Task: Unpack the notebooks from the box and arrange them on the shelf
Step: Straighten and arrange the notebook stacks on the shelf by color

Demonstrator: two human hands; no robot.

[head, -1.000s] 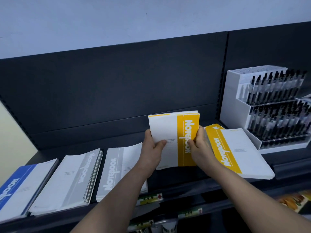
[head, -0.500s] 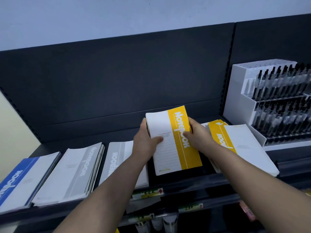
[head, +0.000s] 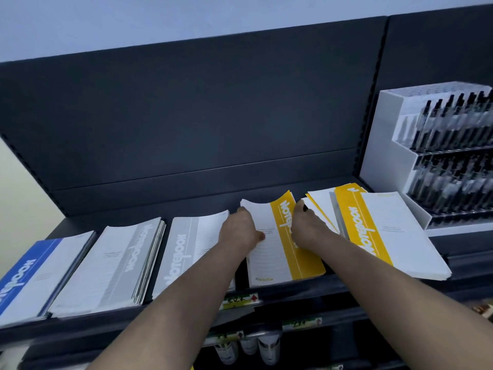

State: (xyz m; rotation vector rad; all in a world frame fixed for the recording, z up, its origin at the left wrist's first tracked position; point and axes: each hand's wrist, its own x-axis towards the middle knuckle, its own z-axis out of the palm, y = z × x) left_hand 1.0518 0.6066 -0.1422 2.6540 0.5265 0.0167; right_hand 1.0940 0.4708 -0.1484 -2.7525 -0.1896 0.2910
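Well along, I'd judge: blue notebooks (head: 32,271), grey notebooks (head: 114,263) and more left of the left hand (head: 240,232), yellow pile (head: 386,231) right of the right hand (head: 306,231), all on the shelf (head: 106,324). Box not in view, so remainder unknown. Both hands clamp the yellow notebook stack (head: 282,255) btwn them, nearly flat on the shelf, white w/ yellow band, far corner curling.

The left grip (head: 240,231) and right grip (head: 306,228) hold a stack of yellow notebooks (head: 269,263) by its side edges, flat on the shelf (head: 149,210). Left of the left grip lie grey stacks (head: 112,263) and a blue stack (head: 29,273). Just right of the right grip sits a fanned yellow stack (head: 386,231), with a pen display (head: 394,156) beyond.
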